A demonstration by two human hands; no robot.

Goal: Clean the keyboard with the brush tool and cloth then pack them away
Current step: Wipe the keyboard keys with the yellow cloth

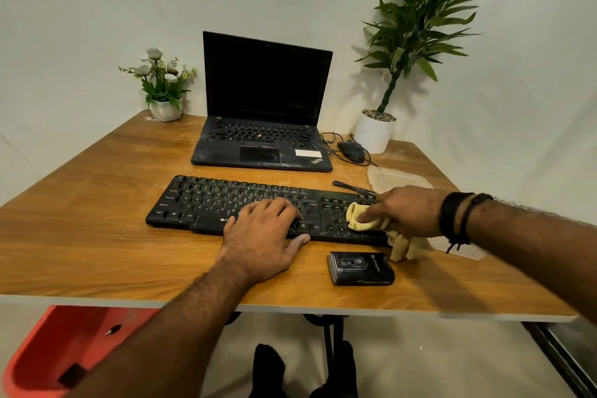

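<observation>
On the keyboard's (226,203) right end, the right hand (407,210) is gripping the cloth (361,218), its fingers curled round it, wiping the keys. Left hand (261,236) is lying flat, steadying the keyboard's middle. Wiping step in hand; judged next: packing away.

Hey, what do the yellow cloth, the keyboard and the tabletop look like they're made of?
Yellow cloth: soft fabric, perhaps microfibre; it bunches and hangs in limp folds under the right hand.
Keyboard: black plastic, mostly matte, with moulded keys and printed legends.
Tabletop: wood-grain surface, probably laminate over board; the grain has a light sheen and the front edge shows a pale band.
</observation>
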